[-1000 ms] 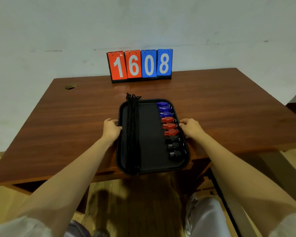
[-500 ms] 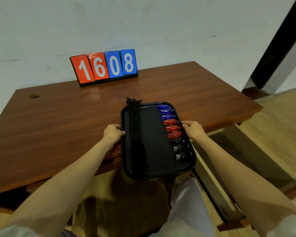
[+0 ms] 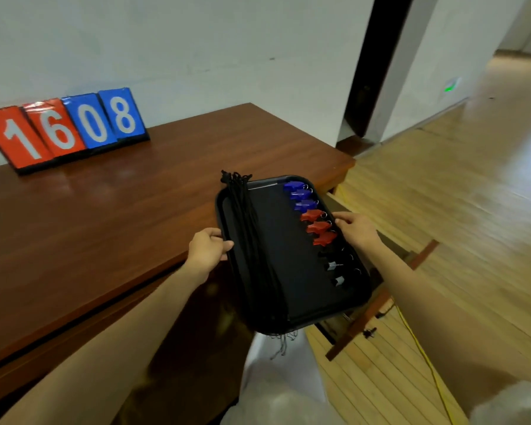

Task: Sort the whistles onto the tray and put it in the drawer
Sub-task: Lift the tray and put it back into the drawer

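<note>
A black tray [image 3: 288, 256] is held in the air off the desk's right front corner. My left hand [image 3: 207, 248] grips its left rim and my right hand [image 3: 357, 230] grips its right rim. Along the tray's right side lie blue whistles [image 3: 299, 196], red whistles [image 3: 318, 227] and black whistles [image 3: 337, 268] in a row. A bundle of black cords [image 3: 252, 240] runs down the left side and hangs over the near rim. Below the tray an open wooden drawer [image 3: 380, 305] sticks out from the desk's right end, mostly hidden by the tray.
The brown wooden desk [image 3: 105, 216] carries a red and blue score flip board [image 3: 68, 130] reading 1608 at the back. A yellow cable [image 3: 423, 360] lies on the wooden floor to the right. A dark doorway [image 3: 368, 69] stands behind. My white-clad legs [image 3: 276, 388] are below.
Both hands lifted the tray off the desk and carried it right, past the desk's corner. The view swung right, bringing the open drawer, the floor and the doorway into sight.
</note>
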Available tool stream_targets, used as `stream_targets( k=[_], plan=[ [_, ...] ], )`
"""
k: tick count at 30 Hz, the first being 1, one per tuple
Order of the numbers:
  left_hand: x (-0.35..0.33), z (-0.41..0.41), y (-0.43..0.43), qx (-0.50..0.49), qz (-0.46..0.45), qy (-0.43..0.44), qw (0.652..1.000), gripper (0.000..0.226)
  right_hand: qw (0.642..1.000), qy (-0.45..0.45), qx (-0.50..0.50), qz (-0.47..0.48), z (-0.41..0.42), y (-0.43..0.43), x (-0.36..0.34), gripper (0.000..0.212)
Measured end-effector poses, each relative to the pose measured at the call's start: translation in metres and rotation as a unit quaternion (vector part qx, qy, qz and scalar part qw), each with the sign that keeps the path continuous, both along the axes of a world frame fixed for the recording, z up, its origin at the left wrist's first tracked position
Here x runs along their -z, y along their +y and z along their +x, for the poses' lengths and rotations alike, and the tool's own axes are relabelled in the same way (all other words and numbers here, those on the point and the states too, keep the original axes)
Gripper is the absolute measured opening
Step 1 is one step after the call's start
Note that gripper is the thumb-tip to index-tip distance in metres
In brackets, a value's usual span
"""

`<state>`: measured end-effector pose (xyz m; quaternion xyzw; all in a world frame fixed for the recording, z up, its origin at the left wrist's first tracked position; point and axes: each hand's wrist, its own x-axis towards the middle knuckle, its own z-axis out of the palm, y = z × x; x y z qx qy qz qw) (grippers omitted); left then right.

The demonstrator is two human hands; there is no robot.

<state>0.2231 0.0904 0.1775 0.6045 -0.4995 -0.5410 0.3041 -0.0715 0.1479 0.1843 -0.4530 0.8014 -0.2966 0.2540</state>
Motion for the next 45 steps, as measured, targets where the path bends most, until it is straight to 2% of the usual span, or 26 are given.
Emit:
stream_targets(
  k=[5,9,14,17,21,25,34,40,45],
  plan=[
    [0.007,-0.048,0.024,0.064,0.023,0.023,0.997,0.041,0.998,-0.001,0.055,-0.006,-0.042,0.039,0.003,0.035],
    [0.014,-0.079,0.043,0.109,0.036,0.032,0.993,0.024,0.995,-0.020,0.101,-0.009,-0.067,0.068,0.009,0.033],
    [0.026,-0.108,0.061,0.143,0.054,0.027,0.988,0.025,0.989,-0.029,0.146,0.011,-0.089,0.093,0.023,0.031],
    [0.034,-0.120,0.066,0.161,0.066,0.020,0.985,0.035,0.986,-0.038,0.160,0.023,-0.099,0.097,0.033,0.032],
    [0.044,-0.130,0.062,0.160,0.086,0.007,0.983,0.050,0.987,-0.033,0.149,0.054,-0.109,0.095,0.042,0.033],
    [0.051,-0.137,0.054,0.153,0.095,-0.008,0.984,0.050,0.984,-0.055,0.150,0.072,-0.115,0.086,0.051,0.033],
    [0.066,-0.151,0.042,0.175,0.089,-0.020,0.980,0.037,0.985,-0.020,0.129,0.111,-0.131,0.071,0.069,0.036],
    [0.077,-0.150,0.038,0.158,0.106,-0.021,0.982,0.027,0.982,-0.070,0.133,0.112,-0.121,0.067,0.063,0.038],
    [0.086,-0.149,0.035,0.137,0.124,-0.033,0.982,0.022,0.980,-0.067,0.132,0.134,-0.123,0.056,0.074,0.038]
  ],
)
